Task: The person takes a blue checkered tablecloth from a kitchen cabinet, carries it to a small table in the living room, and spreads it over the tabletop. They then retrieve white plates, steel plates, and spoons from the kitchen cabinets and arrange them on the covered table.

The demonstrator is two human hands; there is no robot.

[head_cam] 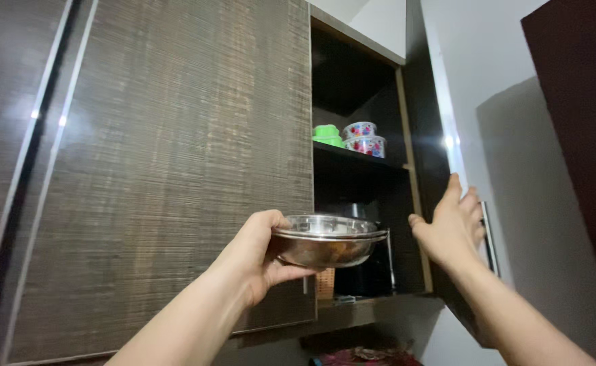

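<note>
Left hand grips steel bowl; right hand — on cabinet door.

The shallow round steel bowl in your left hand is polished metal, mirror-bright along its rim and streaked with reflections on its wall. The dark brown cupboard door beside it looks like laminate with a woven, cloth-like grain, semi-glossy where the light glares. The open door's inner face at your right hand is smooth and shiny. On the shelf, a green lid looks like glossy plastic, and the floral-printed round containers smooth.
</note>
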